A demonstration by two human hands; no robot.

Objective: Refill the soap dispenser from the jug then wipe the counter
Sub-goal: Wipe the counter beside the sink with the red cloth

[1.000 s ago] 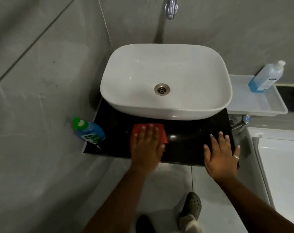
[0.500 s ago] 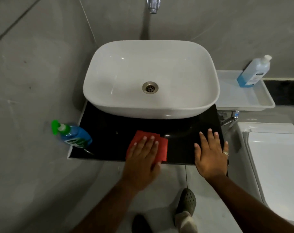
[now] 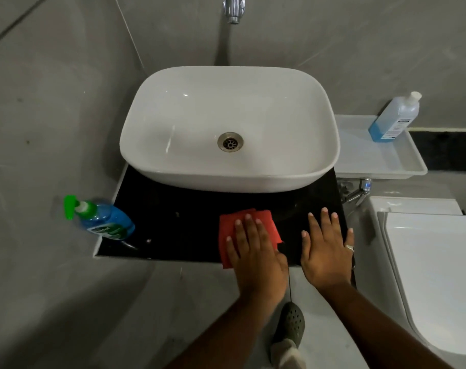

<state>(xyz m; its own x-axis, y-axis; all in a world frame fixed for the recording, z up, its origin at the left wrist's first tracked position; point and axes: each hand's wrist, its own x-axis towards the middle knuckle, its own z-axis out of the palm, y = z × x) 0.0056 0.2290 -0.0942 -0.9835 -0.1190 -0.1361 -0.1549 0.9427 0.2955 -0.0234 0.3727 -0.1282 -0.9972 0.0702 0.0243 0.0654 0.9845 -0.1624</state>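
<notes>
A black counter [image 3: 173, 222] carries a white basin [image 3: 226, 123]. My left hand [image 3: 255, 257] presses flat on a red cloth [image 3: 226, 230] at the counter's front edge, fingers straight. Beside it, my right hand [image 3: 326, 249] rests flat on the counter's right front corner, fingers spread. The soap dispenser [image 3: 104, 222], blue with a green pump, stands at the counter's left front corner. A clear jug [image 3: 394, 119] with blue liquid and a white cap stands on a white tray [image 3: 373, 158] to the right of the basin.
A chrome tap [image 3: 234, 9] juts from the wall above the basin. A white toilet [image 3: 434, 262] stands to the right, with a small valve [image 3: 359, 190] between it and the counter. A grey tiled wall closes the left side. My shoe [image 3: 290, 326] is on the floor below.
My left hand has slid the red cloth to the right along the counter's front, closer to my right hand. The right hand has stayed in its place.
</notes>
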